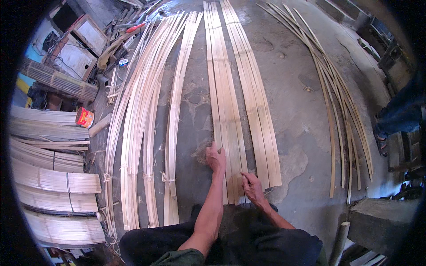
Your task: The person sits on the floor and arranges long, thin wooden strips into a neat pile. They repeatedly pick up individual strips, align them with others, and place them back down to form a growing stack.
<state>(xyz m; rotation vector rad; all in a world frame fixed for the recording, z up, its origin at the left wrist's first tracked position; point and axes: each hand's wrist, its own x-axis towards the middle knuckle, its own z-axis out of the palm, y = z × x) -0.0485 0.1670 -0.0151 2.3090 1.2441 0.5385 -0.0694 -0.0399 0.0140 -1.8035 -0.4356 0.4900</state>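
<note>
Long, pale bamboo strips lie side by side in a flat group on the floor, running away from me. My left hand is at this group's left edge, its fingers bent and closed at the outer strip. Nearer to me, my right hand has its fingers curled, with thumb and forefinger pinched at the right edge of the same group. The fingertips are too small to show exactly how they grip. A second flat group of strips lies just to the right, apart from the first by a narrow gap.
Tied bundles of strips and a narrower bundle lie to the left. Stacked slats and a red tin are farther left. Thin loose strips cross at the right. A person's leg stands beyond, near a concrete block.
</note>
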